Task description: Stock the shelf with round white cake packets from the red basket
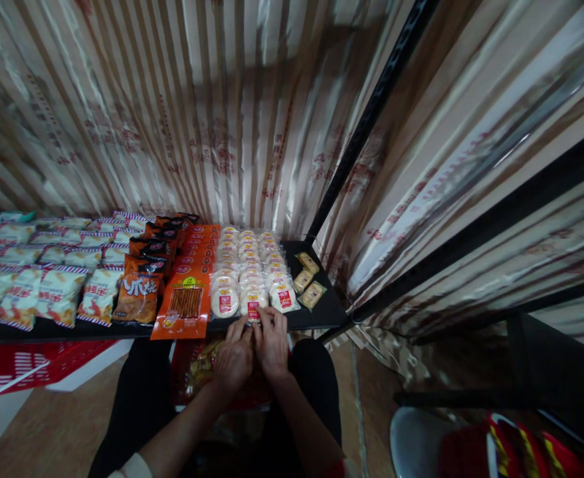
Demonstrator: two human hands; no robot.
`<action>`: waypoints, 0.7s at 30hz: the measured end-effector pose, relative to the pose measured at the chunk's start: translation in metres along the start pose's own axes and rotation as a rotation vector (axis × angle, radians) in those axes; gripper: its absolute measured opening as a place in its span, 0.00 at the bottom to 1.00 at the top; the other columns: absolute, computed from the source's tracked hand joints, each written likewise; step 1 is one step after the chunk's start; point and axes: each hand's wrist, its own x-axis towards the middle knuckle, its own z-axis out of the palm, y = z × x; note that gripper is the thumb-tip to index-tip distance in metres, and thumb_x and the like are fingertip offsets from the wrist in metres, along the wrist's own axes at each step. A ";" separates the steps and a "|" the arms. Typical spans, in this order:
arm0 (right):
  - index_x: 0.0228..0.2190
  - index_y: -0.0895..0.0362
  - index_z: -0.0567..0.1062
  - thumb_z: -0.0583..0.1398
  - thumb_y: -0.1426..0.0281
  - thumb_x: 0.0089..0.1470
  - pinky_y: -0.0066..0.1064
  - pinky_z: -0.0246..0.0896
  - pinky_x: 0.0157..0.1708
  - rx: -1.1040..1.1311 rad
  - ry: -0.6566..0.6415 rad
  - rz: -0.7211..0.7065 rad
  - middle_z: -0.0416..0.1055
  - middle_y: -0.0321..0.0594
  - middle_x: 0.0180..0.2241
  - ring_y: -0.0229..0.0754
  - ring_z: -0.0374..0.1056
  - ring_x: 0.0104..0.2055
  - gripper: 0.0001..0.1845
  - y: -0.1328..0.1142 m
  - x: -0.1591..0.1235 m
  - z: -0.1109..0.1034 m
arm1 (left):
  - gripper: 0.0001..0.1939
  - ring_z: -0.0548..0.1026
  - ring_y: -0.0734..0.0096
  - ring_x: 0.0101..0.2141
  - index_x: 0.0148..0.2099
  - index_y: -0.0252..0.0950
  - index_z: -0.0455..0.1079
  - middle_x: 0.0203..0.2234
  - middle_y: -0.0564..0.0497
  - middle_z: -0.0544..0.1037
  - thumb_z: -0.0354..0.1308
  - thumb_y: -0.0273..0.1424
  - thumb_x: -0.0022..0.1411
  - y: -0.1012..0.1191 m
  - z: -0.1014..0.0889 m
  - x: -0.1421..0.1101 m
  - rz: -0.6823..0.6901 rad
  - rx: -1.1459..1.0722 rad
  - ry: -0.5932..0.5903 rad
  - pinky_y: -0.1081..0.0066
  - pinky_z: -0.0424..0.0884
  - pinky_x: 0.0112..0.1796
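Observation:
Both my hands meet at the shelf's front edge, at a clear packet of round white crackers (250, 297) with a red label, in the front middle of its rows. My left hand (234, 355) has its fingers bent and closed at the packet's lower edge. My right hand (272, 342) lies close beside it, fingers closed over the packet's lower right part. Similar packets stand on either side, a left cracker packet (224, 302) and a right cracker packet (283, 297), with more rows behind. My fingertips are partly hidden.
Small yellowish packets (312, 294) lie at the black shelf's (324, 312) right end. To the left are an orange snack bag (186, 302), dark orange bags (137, 292) and several white bags (61, 292). Below are a red basket (27, 372) and a box between my knees. Black posts (371, 119) cross the right side.

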 end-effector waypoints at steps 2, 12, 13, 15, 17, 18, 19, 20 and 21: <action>0.47 0.52 0.69 0.52 0.72 0.53 0.37 0.62 0.43 0.017 -0.013 -0.002 0.62 0.45 0.42 0.44 0.60 0.44 0.18 0.000 -0.002 0.003 | 0.19 0.62 0.61 0.53 0.49 0.33 0.67 0.53 0.42 0.65 0.45 0.24 0.56 -0.001 -0.002 0.000 0.002 -0.030 -0.002 0.59 0.64 0.51; 0.44 0.53 0.69 0.53 0.72 0.53 0.36 0.63 0.43 0.020 -0.019 0.027 0.62 0.44 0.41 0.43 0.62 0.44 0.15 -0.002 0.006 0.006 | 0.19 0.63 0.58 0.52 0.48 0.33 0.67 0.52 0.42 0.65 0.45 0.22 0.54 -0.022 0.002 0.004 -0.085 -0.023 0.251 0.56 0.64 0.51; 0.44 0.54 0.69 0.53 0.71 0.53 0.35 0.63 0.42 0.014 -0.019 0.022 0.62 0.44 0.41 0.44 0.62 0.44 0.15 -0.004 0.007 0.006 | 0.19 0.63 0.57 0.53 0.48 0.34 0.66 0.52 0.42 0.65 0.46 0.22 0.54 -0.024 0.004 0.004 -0.083 -0.020 0.260 0.55 0.64 0.51; 0.44 0.54 0.69 0.53 0.71 0.53 0.36 0.63 0.43 0.000 -0.013 0.019 0.63 0.44 0.41 0.44 0.62 0.44 0.15 -0.006 0.009 0.006 | 0.20 0.63 0.57 0.52 0.49 0.33 0.66 0.52 0.42 0.65 0.46 0.22 0.54 -0.026 0.006 0.003 -0.076 -0.021 0.257 0.55 0.64 0.51; 0.44 0.54 0.69 0.53 0.71 0.53 0.36 0.62 0.43 -0.008 -0.009 0.020 0.63 0.45 0.41 0.44 0.61 0.45 0.15 -0.007 0.011 0.007 | 0.20 0.63 0.57 0.53 0.49 0.32 0.66 0.52 0.41 0.65 0.46 0.22 0.54 -0.027 0.007 0.002 -0.069 -0.023 0.239 0.55 0.63 0.51; 0.44 0.54 0.69 0.53 0.71 0.53 0.37 0.62 0.44 -0.009 -0.010 0.023 0.63 0.45 0.40 0.44 0.61 0.45 0.15 -0.008 0.013 0.008 | 0.19 0.63 0.57 0.53 0.48 0.32 0.66 0.53 0.41 0.64 0.45 0.22 0.54 -0.027 0.007 0.002 -0.067 -0.022 0.228 0.55 0.63 0.51; 0.44 0.54 0.68 0.53 0.72 0.53 0.37 0.62 0.44 -0.007 -0.012 0.025 0.63 0.44 0.40 0.45 0.61 0.45 0.15 -0.008 0.014 0.008 | 0.19 0.62 0.57 0.53 0.48 0.31 0.66 0.53 0.41 0.64 0.45 0.22 0.54 -0.027 0.007 0.002 -0.064 -0.020 0.215 0.55 0.63 0.52; 0.44 0.54 0.68 0.53 0.72 0.53 0.37 0.62 0.44 -0.003 -0.015 0.024 0.63 0.44 0.40 0.45 0.61 0.44 0.15 -0.008 0.015 0.009 | 0.20 0.62 0.57 0.54 0.49 0.31 0.66 0.54 0.40 0.64 0.45 0.22 0.54 -0.027 0.007 0.002 -0.061 -0.017 0.201 0.55 0.63 0.52; 0.44 0.54 0.68 0.53 0.72 0.53 0.37 0.61 0.44 0.003 -0.019 0.023 0.62 0.44 0.40 0.45 0.61 0.44 0.15 -0.008 0.017 0.010 | 0.20 0.61 0.57 0.54 0.49 0.30 0.65 0.54 0.40 0.64 0.45 0.22 0.54 -0.027 0.007 0.002 -0.057 -0.015 0.187 0.55 0.62 0.52</action>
